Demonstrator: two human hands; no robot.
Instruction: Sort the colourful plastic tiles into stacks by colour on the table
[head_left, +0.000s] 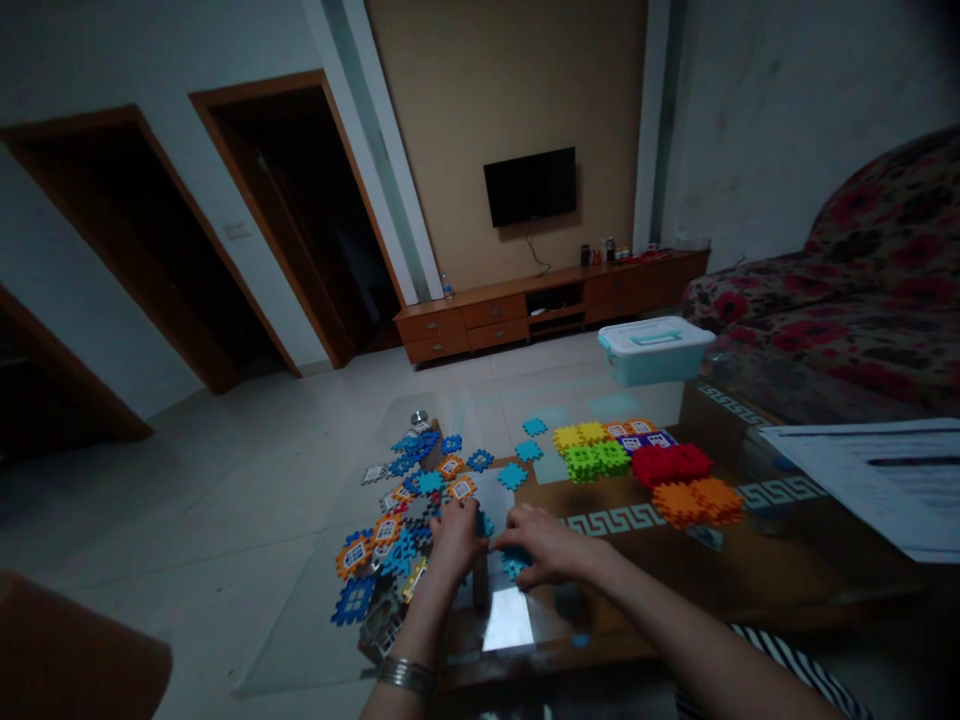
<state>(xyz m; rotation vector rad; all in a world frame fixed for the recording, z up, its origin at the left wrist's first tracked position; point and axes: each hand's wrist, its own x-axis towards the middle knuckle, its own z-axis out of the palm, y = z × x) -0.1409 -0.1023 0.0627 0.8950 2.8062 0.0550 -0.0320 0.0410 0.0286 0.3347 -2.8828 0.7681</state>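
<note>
Tiles (pixel 515 566), light blue, sit under my right hand (pixel 544 545) and beside my left hand (pixel 456 530) on the table (pixel 637 518). Fingers are curled, can't tell if gripping. Probably light, stiffish plastic; I'd pinch the toothed edges.

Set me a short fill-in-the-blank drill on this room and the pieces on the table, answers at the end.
A ____ stack lies between the lime green stack and the plain orange stack.
The silvery bracelet is worn on the ____ wrist.
The television is mounted on the ____.
The fabric of the sofa is patterned with ____.
Missing words: red; left; wall; flowers.
</note>
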